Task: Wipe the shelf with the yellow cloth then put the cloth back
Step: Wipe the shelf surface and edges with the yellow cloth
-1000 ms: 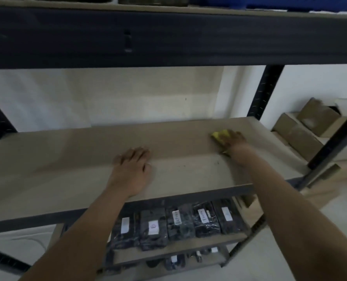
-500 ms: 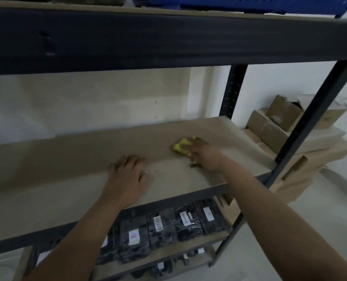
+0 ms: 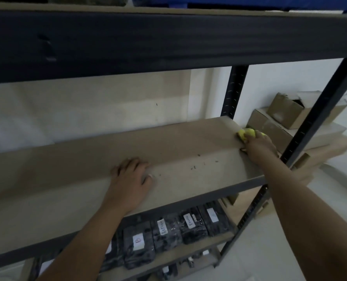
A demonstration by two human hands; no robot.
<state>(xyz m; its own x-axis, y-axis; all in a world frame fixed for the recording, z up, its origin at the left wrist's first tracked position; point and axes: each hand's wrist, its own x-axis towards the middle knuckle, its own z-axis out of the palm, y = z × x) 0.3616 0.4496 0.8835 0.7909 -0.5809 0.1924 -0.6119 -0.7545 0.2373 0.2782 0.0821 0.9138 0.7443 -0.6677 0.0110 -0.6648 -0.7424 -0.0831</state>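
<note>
The brown board shelf (image 3: pixel 71 179) runs across the middle of the view inside a dark metal rack. My right hand (image 3: pixel 258 145) presses the yellow cloth (image 3: pixel 247 133) onto the shelf at its far right end, near the rear corner; most of the cloth is hidden under my fingers. My left hand (image 3: pixel 131 183) lies flat on the shelf near the front edge, fingers spread, holding nothing. Small dark crumbs (image 3: pixel 195 167) lie on the board between my hands.
A thick dark beam (image 3: pixel 168 39) of the upper shelf hangs just above. Rack uprights stand at the rear right (image 3: pixel 234 92) and front right (image 3: pixel 310 126). Black labelled packs (image 3: pixel 168 232) fill the lower shelf. Cardboard boxes (image 3: pixel 286 118) are stacked to the right.
My right hand has slid the yellow cloth from the middle of the shelf out to its right end. My left hand has stayed planted on the board.
</note>
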